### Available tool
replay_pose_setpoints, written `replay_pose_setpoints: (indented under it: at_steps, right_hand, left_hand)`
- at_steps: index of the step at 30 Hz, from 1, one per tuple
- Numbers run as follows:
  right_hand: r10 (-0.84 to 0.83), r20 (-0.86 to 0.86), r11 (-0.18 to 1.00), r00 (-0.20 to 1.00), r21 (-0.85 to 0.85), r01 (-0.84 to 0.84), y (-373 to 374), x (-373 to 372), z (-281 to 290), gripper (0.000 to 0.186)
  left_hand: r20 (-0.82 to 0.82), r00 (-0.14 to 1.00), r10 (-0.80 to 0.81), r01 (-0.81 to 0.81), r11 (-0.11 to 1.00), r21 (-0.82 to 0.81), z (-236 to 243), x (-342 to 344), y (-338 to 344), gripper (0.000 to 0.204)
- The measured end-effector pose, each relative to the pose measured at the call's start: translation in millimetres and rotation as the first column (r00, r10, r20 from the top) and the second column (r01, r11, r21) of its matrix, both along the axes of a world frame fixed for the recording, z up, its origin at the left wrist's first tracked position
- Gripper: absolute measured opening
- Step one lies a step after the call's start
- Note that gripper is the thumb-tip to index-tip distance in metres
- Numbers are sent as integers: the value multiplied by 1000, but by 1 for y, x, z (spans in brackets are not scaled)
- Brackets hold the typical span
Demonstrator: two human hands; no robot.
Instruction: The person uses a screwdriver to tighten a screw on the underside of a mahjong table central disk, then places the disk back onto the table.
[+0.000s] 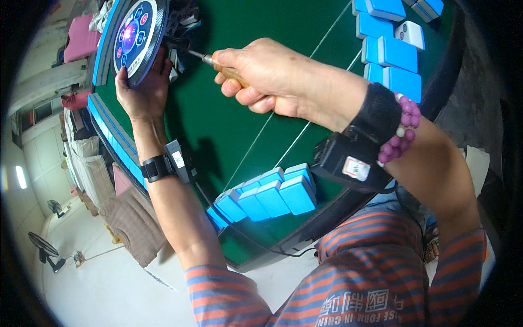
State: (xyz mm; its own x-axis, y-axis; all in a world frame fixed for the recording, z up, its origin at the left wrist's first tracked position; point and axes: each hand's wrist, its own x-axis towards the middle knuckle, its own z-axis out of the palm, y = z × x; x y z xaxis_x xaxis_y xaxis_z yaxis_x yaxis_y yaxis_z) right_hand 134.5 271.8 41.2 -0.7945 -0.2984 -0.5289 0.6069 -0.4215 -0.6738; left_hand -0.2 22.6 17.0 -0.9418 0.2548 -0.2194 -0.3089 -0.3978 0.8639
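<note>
My left hand (144,94) grips a round control panel (148,53) by its lower edge, thumb on its face. The panel is tilted up on its side, with lit buttons and a glowing centre. In my right hand (272,79) is a screwdriver (233,75) with a yellowish wooden handle, its metal shaft pointing left. The tip reaches dark wiring and parts (182,24) behind the panel; whether it touches a screw cannot be made out.
Blue-backed mahjong tiles (267,199) stand stacked near the front edge of the green table (239,136). More tiles (397,53) lie at the right. A long row of tiles (117,128) lines the left side. A black cable (239,229) runs from my left wrist.
</note>
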Motion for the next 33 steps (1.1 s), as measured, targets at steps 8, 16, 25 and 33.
replay_pose_setpoints:
  at_steps: [8, 16, 25, 33]
  right_hand:
    - [408, -716, 211, 566, 678, 704, -6, 5, -20, 17]
    - [218, -365, 843, 905, 538, 13, 6, -17, -9, 24]
    - [445, -282, 753, 850, 632, -184, 12, -19, -2, 26]
    - [654, -521, 64, 549, 761, 646, 2, -4, -14, 5]
  left_hand:
    - [6, 999, 36, -36, 999, -26, 6, 7, 14, 61]
    - [-30, 998, 61, -64, 993, -96, 8, 9, 11, 67]
    - [-19, 1000, -24, 24, 1000, -5, 3, 4, 6, 63]
    - [-35, 998, 49, -51, 997, -55, 6, 11, 14, 62]
